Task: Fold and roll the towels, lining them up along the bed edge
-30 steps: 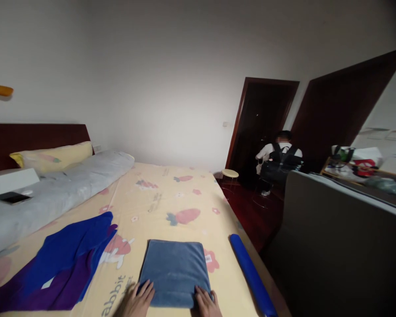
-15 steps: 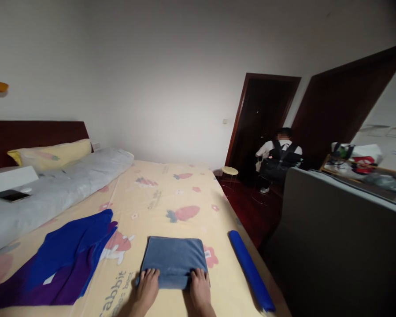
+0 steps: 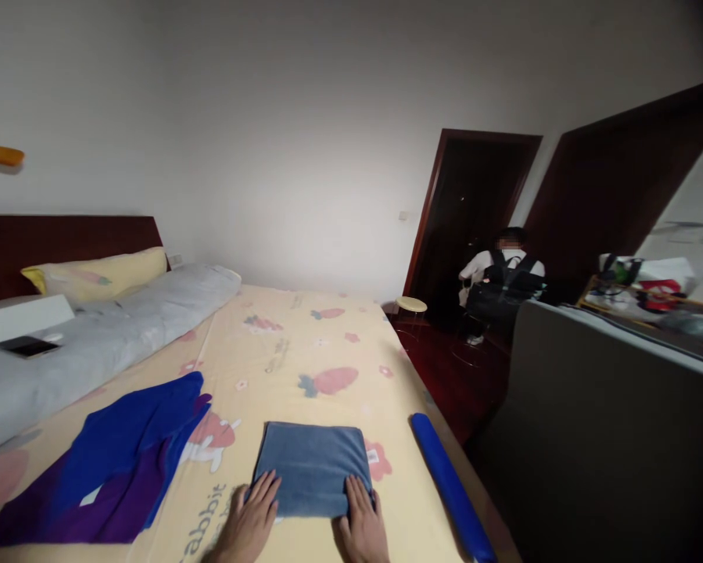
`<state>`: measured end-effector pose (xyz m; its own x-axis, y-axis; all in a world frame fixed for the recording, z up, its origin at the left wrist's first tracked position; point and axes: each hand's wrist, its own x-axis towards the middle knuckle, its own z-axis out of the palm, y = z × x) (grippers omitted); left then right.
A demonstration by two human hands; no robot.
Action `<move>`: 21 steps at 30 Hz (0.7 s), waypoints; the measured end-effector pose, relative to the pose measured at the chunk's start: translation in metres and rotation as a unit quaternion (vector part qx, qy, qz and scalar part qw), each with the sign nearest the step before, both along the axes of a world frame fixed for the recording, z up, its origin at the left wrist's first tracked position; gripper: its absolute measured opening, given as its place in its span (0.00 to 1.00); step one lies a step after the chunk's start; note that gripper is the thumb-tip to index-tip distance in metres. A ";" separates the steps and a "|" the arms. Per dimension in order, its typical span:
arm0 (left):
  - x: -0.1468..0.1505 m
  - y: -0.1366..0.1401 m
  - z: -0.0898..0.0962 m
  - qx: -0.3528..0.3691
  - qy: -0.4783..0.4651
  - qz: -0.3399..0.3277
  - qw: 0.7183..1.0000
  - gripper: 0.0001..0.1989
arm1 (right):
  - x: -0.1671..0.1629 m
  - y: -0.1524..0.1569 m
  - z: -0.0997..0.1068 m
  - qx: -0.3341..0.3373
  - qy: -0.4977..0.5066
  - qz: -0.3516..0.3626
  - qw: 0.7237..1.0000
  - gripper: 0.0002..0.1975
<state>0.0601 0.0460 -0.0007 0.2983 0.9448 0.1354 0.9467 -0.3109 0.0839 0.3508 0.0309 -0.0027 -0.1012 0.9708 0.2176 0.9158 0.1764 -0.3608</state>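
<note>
A folded grey-blue cloth (image 3: pixel 313 465) lies flat on the bed in front of me, its near edge between my hands. My left hand (image 3: pixel 251 512) rests on its near left corner with fingers stretched out over the fabric. On the near right corner lies my right hand (image 3: pixel 363 516), fingers extended flat and thumb apart. Left of the cloth is a crumpled blue and purple cloth (image 3: pixel 122 446) with a white label. To the right, a rolled blue cloth (image 3: pixel 450 485) runs along the bed's edge.
The bed (image 3: pixel 304 336) has a cream strawberry-print sheet. A grey blanket (image 3: pixel 169 301), pillow (image 3: pixel 102 274) and dark phone (image 3: pixel 26 346) are at the left. A person (image 3: pixel 503 274) sits by the door, near a stool (image 3: pixel 411 304). A dark panel (image 3: pixel 597 422) stands at right.
The near flap of the grey-blue cloth now lies smooth, without the earlier crease. My fingers have gone from curled at that fold to lying flat on the corners. The view has shifted slightly.
</note>
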 end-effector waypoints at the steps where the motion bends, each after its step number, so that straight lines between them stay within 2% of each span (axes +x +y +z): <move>1: 0.006 0.000 -0.001 0.002 0.009 0.016 1.000 0.27 | -0.007 0.002 -0.002 0.012 -0.002 -0.014 1.000 0.31; 3: 0.026 0.001 -0.003 0.014 0.004 -0.009 1.000 0.31 | -0.029 0.004 -0.003 0.034 0.008 0.006 0.999 0.30; 5: 0.046 0.001 -0.004 0.030 -0.023 -0.080 0.996 0.34 | -0.048 0.007 -0.002 0.035 0.027 0.075 0.996 0.29; 7: 0.053 0.002 -0.003 0.030 -0.050 -0.122 0.991 0.31 | -0.050 0.008 0.001 0.026 0.037 0.121 0.992 0.25; 9: 0.044 0.003 0.001 0.011 -0.063 -0.098 0.993 0.27 | -0.033 0.010 0.003 0.022 0.032 0.102 0.994 0.23; 13: 0.011 0.006 0.013 -0.055 -0.043 -0.024 0.997 0.25 | 0.016 0.016 -0.001 0.021 0.011 -0.008 1.000 0.26; 16: 0.015 0.006 0.017 -0.065 -0.023 0.019 0.997 0.25 | 0.017 0.022 -0.006 0.032 0.002 -0.080 0.996 0.26; 18: 0.034 0.007 0.017 -0.063 -0.022 0.028 0.997 0.25 | -0.002 0.023 -0.005 0.049 0.003 -0.071 0.996 0.27; 21: 0.061 0.008 0.016 -0.075 -0.044 -0.042 0.995 0.32 | -0.031 0.022 0.002 0.039 0.019 0.058 0.997 0.28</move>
<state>0.1211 0.0541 0.0153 0.3697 0.9289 0.0233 0.9050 -0.3656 0.2176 0.3193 0.0531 -0.0011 -0.2022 0.9332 0.2972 0.8735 0.3091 -0.3760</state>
